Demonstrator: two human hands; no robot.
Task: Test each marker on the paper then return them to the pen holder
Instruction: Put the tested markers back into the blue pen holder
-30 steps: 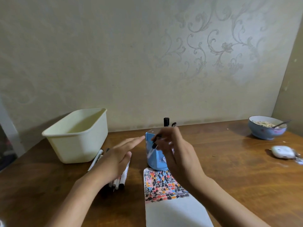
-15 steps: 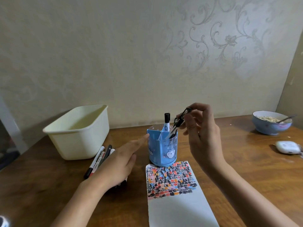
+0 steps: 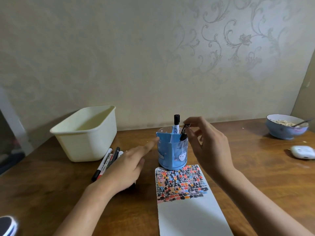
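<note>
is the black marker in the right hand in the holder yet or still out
Partly in. The black marker leans tilted with its lower end inside the pen holder, while the right hand pinches its top.

A pale wall (image 3: 119, 57) with a faint silvery scroll pattern, plainest at upper right, rises behind the brown wooden table (image 3: 255, 167). At far right a second wall (image 3: 305, 92) meets it in a corner. Light is soft and dim.

Wooden table (image 3: 247, 167) with tub (image 3: 85, 133), paper (image 3: 187, 210)
</note>
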